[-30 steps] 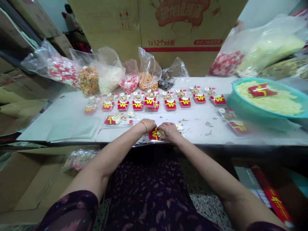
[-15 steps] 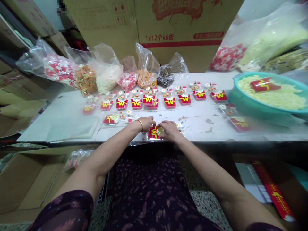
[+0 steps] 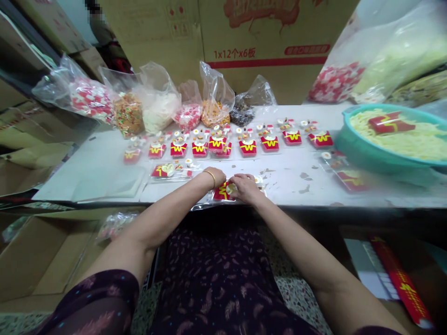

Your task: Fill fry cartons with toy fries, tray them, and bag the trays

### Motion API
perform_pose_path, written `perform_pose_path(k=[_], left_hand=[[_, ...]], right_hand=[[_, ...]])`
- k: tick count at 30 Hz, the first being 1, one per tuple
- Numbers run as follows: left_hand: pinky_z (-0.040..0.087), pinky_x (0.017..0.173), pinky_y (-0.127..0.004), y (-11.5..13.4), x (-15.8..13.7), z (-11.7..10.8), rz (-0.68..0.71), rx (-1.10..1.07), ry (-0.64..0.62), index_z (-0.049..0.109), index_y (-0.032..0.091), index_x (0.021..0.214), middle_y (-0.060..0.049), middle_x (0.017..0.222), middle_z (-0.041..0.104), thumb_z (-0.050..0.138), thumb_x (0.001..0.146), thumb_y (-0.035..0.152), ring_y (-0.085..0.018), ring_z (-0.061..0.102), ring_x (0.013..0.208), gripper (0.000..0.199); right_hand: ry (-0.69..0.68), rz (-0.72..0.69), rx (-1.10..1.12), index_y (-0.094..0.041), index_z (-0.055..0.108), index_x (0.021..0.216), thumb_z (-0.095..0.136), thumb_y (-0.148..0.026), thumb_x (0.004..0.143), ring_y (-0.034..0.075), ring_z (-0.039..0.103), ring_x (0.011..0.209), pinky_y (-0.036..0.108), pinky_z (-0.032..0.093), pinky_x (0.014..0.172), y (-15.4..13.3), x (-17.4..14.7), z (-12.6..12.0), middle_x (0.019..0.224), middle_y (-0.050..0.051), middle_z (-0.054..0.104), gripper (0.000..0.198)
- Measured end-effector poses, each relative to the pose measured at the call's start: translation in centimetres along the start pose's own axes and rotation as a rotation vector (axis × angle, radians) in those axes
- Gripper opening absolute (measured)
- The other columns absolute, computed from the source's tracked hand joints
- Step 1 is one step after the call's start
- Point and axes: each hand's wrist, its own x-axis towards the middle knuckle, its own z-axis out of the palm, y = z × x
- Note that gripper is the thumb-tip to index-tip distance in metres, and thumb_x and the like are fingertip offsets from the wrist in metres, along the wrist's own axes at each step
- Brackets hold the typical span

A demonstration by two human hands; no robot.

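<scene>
At the table's near edge lies a clear plastic bag (image 3: 220, 192) with a red toy fries box marked by a yellow W. My left hand (image 3: 218, 177), with a gold bangle at the wrist, has its fingers closed on the bag's upper side; the fingertips are partly hidden. From the right, my right hand (image 3: 245, 187) curls its fingers over the pale piece at the box's opening and grips the bag there. A white round piece with a yellow-orange centre (image 3: 257, 180) shows beyond the right hand. Another bagged red box (image 3: 161, 170) lies to the left.
Several bagged red boxes (image 3: 247, 148) form a row behind my hands. Open bags of small pieces (image 3: 127, 115) line the back, before a large carton (image 3: 258, 81). A turquoise basin (image 3: 377, 156) of pale strips stands right; an open carton (image 3: 45, 265) sits below left.
My left hand has moved slightly right and its wrist has turned, covering more of the bag's top. My right hand keeps its place on the bag. The whole view has shifted a little.
</scene>
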Motion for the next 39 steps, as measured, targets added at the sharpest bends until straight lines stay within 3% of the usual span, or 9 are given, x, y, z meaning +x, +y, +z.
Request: perform_pose_path(k=[3, 6, 9, 12, 18, 25, 31, 35, 39], left_hand=[[0.041, 0.066, -0.030, -0.2, -1.0, -0.3, 0.035, 0.102, -0.034, 0.067, 0.024, 0.081, -0.008, 0.085, 0.066, 0.052, 0.068, 0.019, -0.021, 0.058, 0.078, 0.021], [0.039, 0.065, -0.025, -0.9, -1.7, 0.1, 0.079, 0.080, 0.022, 0.066, 0.026, 0.082, -0.003, 0.085, 0.066, 0.048, 0.069, 0.016, -0.017, 0.058, 0.077, 0.024], [0.039, 0.064, -0.022, -1.7, -1.9, 0.7, 0.111, 0.059, 0.053, 0.066, 0.025, 0.082, -0.002, 0.086, 0.066, 0.048, 0.068, 0.013, -0.015, 0.057, 0.078, 0.025], [0.039, 0.065, -0.022, -2.0, -1.7, 1.0, 0.150, 0.001, 0.088, 0.066, 0.024, 0.082, -0.001, 0.086, 0.066, 0.048, 0.070, 0.015, -0.014, 0.057, 0.078, 0.023], [0.041, 0.071, -0.021, 1.2, 0.7, 1.6, 0.209, -0.291, 0.260, 0.065, 0.017, 0.079, -0.002, 0.080, 0.066, 0.048, 0.070, 0.012, -0.012, 0.056, 0.075, 0.020], [0.044, 0.073, -0.022, 5.7, 3.9, 3.4, 0.194, -0.717, 0.498, 0.064, 0.013, 0.075, -0.003, 0.077, 0.064, 0.048, 0.071, 0.011, -0.011, 0.056, 0.074, 0.016], [0.045, 0.067, -0.024, 2.8, 1.8, 3.3, 0.121, -0.944, 0.601, 0.051, 0.018, 0.116, -0.002, 0.083, 0.060, 0.045, 0.079, 0.022, -0.008, 0.054, 0.066, 0.037], [0.041, 0.085, -0.035, -0.1, -2.4, 4.0, 0.076, -0.653, 0.689, 0.040, 0.019, 0.127, -0.010, 0.106, 0.055, 0.050, 0.076, 0.045, -0.019, 0.053, 0.094, 0.058], [0.019, 0.098, -0.054, -0.3, -5.1, 6.4, -0.050, -0.175, 0.502, 0.035, 0.016, 0.129, -0.019, 0.127, 0.041, 0.068, 0.047, 0.060, -0.037, 0.034, 0.117, 0.099]], right_hand=[[0.028, -0.031, 0.036, -0.023, 0.057, 0.102, 0.067, -0.034, 0.064, 0.024, 0.044, 0.113, 0.043, 0.027, 0.093, 0.0, -0.3, -0.1, 0.105, 0.007, 0.061, 0.041], [0.195, -0.019, 0.146, -0.021, 0.057, 0.107, 0.063, -0.036, 0.069, 0.023, 0.047, 0.110, 0.039, 0.032, 0.091, 1.4, -1.6, -0.6, 0.109, 0.008, 0.060, 0.042], [0.416, 0.294, 0.287, -0.017, 0.063, 0.099, 0.053, -0.038, 0.076, 0.021, 0.056, 0.091, 0.033, 0.041, 0.079, 4.5, -3.7, -1.0, 0.099, 0.009, 0.064, 0.033], [0.363, 0.581, 0.491, -0.016, 0.067, 0.076, 0.051, -0.041, 0.073, 0.017, 0.057, 0.064, 0.028, 0.043, 0.060, 7.2, -5.1, -0.8, 0.066, 0.004, 0.065, 0.030], [0.301, 0.690, 0.981, -0.016, 0.060, 0.063, 0.064, -0.035, 0.057, 0.009, 0.043, 0.038, 0.021, 0.035, 0.036, 4.7, -3.3, 1.2, 0.042, -0.004, 0.050, 0.021], [0.387, 0.684, 0.980, -0.018, 0.055, 0.073, 0.056, -0.024, 0.061, 0.009, 0.044, 0.036, 0.021, 0.039, 0.036, 1.3, -1.1, 2.7, 0.045, -0.007, 0.048, 0.013], [0.300, 0.643, 1.182, -0.017, 0.055, 0.070, 0.054, -0.030, 0.067, 0.009, 0.049, 0.042, 0.020, 0.041, 0.038, 1.9, -2.0, 1.4, 0.054, -0.003, 0.053, 0.014], [0.346, 0.521, 0.963, -0.016, 0.061, 0.081, 0.050, -0.038, 0.074, 0.013, 0.057, 0.059, 0.026, 0.047, 0.051, 2.4, -3.3, 0.1, 0.074, 0.004, 0.062, 0.026], [0.258, 0.045, 0.431, -0.021, 0.055, 0.113, 0.060, -0.048, 0.066, 0.025, 0.047, 0.109, 0.040, 0.040, 0.088, 1.9, -2.8, -0.6, 0.119, 0.010, 0.053, 0.054]])
